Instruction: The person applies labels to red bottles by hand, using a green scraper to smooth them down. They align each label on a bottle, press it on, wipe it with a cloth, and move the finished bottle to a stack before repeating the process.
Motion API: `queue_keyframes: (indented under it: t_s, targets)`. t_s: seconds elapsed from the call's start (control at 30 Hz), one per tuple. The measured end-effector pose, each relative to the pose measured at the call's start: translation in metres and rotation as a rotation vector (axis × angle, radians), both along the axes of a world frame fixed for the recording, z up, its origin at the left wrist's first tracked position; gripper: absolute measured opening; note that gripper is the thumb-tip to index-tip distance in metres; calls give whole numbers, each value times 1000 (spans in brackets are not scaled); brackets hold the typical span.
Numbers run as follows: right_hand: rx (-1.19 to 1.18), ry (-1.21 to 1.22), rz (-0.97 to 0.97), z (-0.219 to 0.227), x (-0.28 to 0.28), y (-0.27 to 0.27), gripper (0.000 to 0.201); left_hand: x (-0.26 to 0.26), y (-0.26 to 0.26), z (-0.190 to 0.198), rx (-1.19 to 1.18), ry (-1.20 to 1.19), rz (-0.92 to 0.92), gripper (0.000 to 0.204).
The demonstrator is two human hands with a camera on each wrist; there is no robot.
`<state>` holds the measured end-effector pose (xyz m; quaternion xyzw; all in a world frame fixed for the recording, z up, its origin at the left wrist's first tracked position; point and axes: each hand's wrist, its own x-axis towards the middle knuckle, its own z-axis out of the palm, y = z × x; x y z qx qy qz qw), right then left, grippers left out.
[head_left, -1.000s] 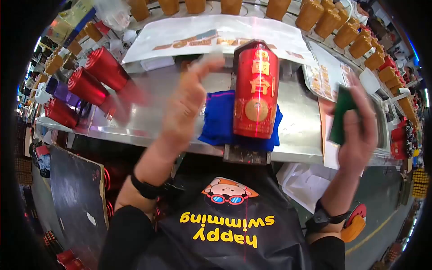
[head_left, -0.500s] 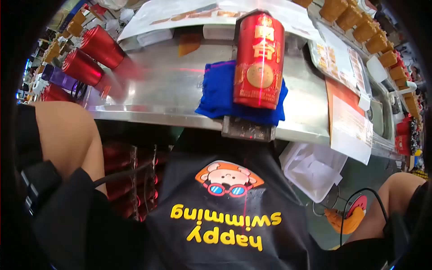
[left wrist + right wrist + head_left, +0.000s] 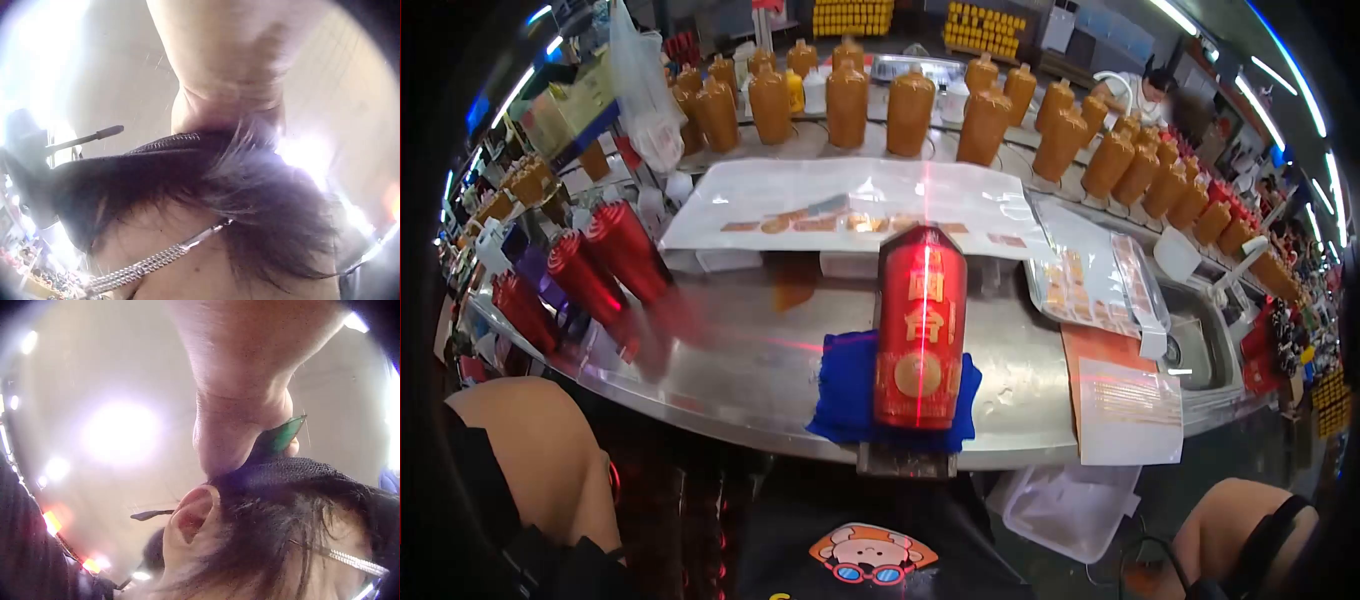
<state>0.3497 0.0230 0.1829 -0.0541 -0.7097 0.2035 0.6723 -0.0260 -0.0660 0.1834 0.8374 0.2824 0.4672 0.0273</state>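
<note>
In the left wrist view my left hand [image 3: 228,106] is raised to the head, against the dark headband and hair; its fingers are hidden. My right hand [image 3: 240,425], seen in the right wrist view, is also up at the head and holds a flat green piece [image 3: 286,436] between thumb and fingers, beside the headband [image 3: 294,472]. Only the forearms show at the lower corners of the head view. A red bottle [image 3: 920,340] with gold characters lies on a folded blue cloth [image 3: 845,390] at the table's front edge, touched by neither hand.
Red bottles [image 3: 625,250] stand at the left of the metal table [image 3: 730,340]. A white sheet [image 3: 800,190] lies behind, with several brown bottles [image 3: 910,110] beyond. On the right are a tray [image 3: 1090,280], papers [image 3: 1130,410] and a sink [image 3: 1200,345].
Both hands have risen from over the table to the head and out of the head view, the right one with the green piece. The head view now tilts further up.
</note>
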Motion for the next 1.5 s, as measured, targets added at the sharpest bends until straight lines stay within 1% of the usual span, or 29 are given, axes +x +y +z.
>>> queue_keyframes:
  t_s: [0.23,0.4,1.0,1.17,1.27,1.3,1.33,1.4,1.43,1.47,1.5]
  targets:
    - [-30,101,18,0,9,-8,46,0,-10,8,13,10,47,56]
    - [-27,95,27,5,14,-14,47,6,-15,11,61,-26,53,58]
    - [-151,130,130,-17,-6,-15,51,12,-29,8,108,-44,83,67]
    - [-199,182,157,-24,-15,-18,53,8,-33,4,186,-145,115,70]
    - [-312,229,171,-38,-36,-22,54,5,-29,-16,231,-290,165,71]
    - [-381,158,139,-46,-49,-19,54,5,-25,-28,206,-338,194,72]
    - [-396,-105,15,-63,-65,-8,46,6,-19,-42,167,-387,232,73]
    - [-279,-658,-244,-95,-99,16,33,9,2,-78,-26,-471,290,74]
    - [-160,-667,-204,-128,-109,32,33,13,10,-99,-132,-491,307,74]
    - [-13,-691,-178,-139,-119,41,35,19,16,-123,-250,-504,313,75]
    - [134,-722,-203,-149,-126,42,38,23,20,-147,-376,-511,291,75]
